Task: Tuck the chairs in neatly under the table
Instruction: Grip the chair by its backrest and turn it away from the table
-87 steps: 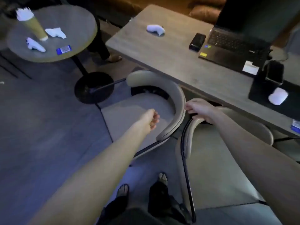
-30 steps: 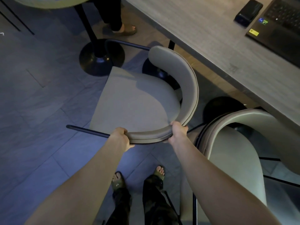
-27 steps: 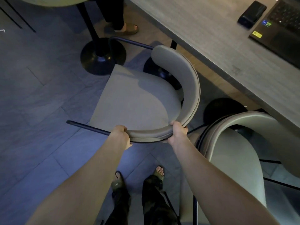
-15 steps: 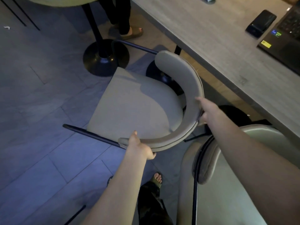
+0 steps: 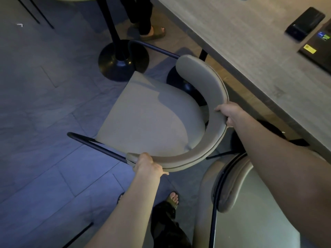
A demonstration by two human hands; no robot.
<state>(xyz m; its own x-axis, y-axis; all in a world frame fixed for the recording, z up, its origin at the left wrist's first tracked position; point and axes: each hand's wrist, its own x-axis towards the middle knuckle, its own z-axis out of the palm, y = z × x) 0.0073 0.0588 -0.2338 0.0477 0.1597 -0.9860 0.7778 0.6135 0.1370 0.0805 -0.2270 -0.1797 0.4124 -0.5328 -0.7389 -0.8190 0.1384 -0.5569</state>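
Tiled floor (image 5: 44, 108); hands (image 5: 148, 166) gripping chair backrest (image 5: 213, 104)

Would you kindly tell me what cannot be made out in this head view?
- Left hand fingers: curled behind the chair backrest.
- Laptop: cut off by the right edge.
- Second chair: partly behind the right forearm, cut by the bottom edge.
- Bystander's foot: body cut off above.

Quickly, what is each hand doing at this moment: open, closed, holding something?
Left hand: closed on the near end of the chair backrest.
Right hand: closed on the same backrest, on its table side.
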